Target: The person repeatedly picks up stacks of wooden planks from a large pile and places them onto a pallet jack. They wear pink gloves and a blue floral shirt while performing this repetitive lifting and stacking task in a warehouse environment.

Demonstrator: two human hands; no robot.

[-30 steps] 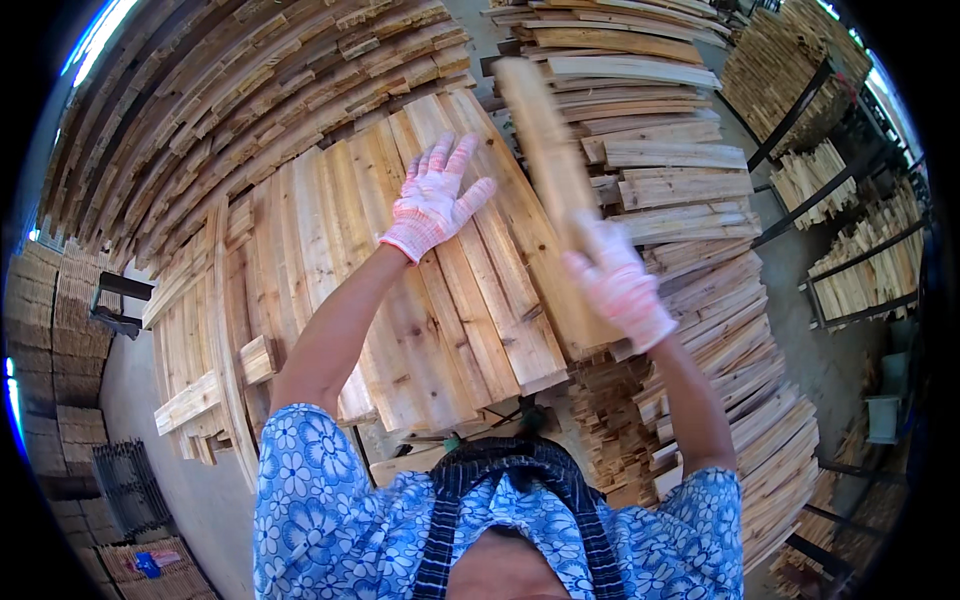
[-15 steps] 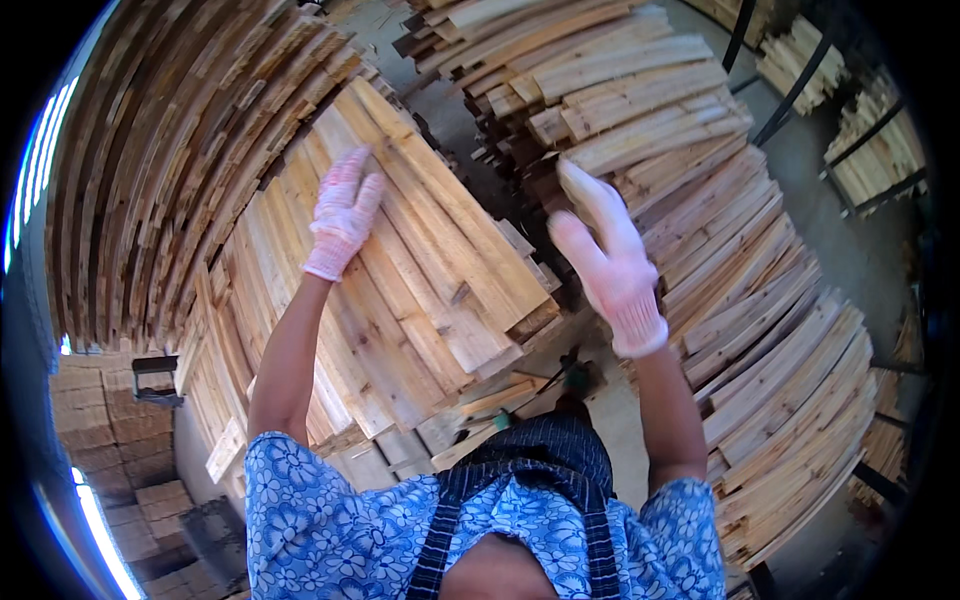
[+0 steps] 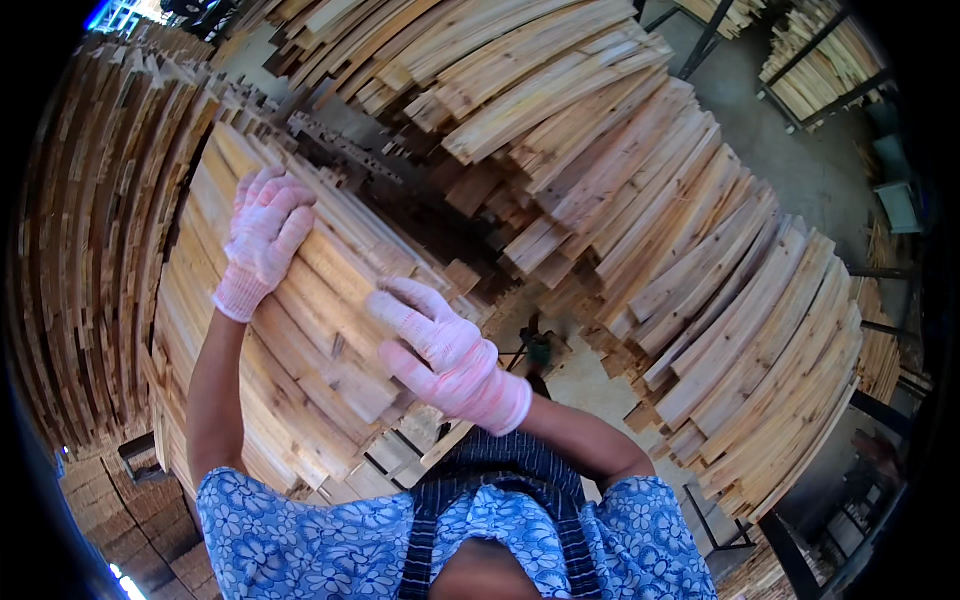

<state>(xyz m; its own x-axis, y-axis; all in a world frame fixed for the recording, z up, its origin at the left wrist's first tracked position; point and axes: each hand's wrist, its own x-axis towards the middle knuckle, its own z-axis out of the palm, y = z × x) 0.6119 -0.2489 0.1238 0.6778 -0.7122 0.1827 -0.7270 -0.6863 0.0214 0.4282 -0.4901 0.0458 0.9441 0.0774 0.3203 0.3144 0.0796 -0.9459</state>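
Long pale wooden planks (image 3: 290, 345) lie side by side on the stack in front of me. My left hand (image 3: 265, 230), in a pink and white knit glove, rests toward the far end of one plank (image 3: 335, 275) with its fingers bent over it. At that plank's near right end is my right hand (image 3: 455, 360) in a matching glove. Its thumb and fingers are spread around the end, and the fingertips touch the wood. The undersides of both hands are hidden.
Tall layered timber (image 3: 100, 240) stands close on the left. A long pile of planks (image 3: 680, 270) curves along the right, across a dark gap. Black metal frames (image 3: 835, 100) with more boards stand at the far right. Stacked blocks (image 3: 125, 500) sit at lower left.
My right hand has come from the gap on the right onto the plank's end. My left hand's fingers have bent over the wood. The whole view has swung to the right.
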